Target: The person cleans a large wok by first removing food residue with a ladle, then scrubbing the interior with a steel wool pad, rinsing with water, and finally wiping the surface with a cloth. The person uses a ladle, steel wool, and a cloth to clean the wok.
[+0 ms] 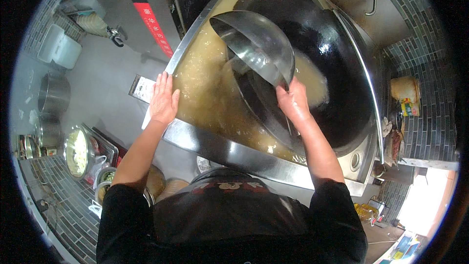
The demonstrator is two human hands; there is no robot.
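Observation:
My right hand (294,99) grips a large steel bowl (256,40) near its rim. The bowl is tipped on its side above the near left edge of a big black wok (344,77). A pool of cloudy liquid (311,80) lies in the bottom of the wok. Yellowish-brown liquid (205,91) covers the stove top left of the wok and along its near side, inside the raised metal rim (227,150). My left hand (163,99) lies flat on the stove's left corner, holding nothing, its thumb apart from the fingers.
A curved metal guard (361,55) runs along the wok's right side. Left on the floor stand metal pots (55,91) and a white plastic container (59,46). A bowl of chopped pale vegetables (77,150) is behind my left arm. Oil bottles (366,212) stand at lower right.

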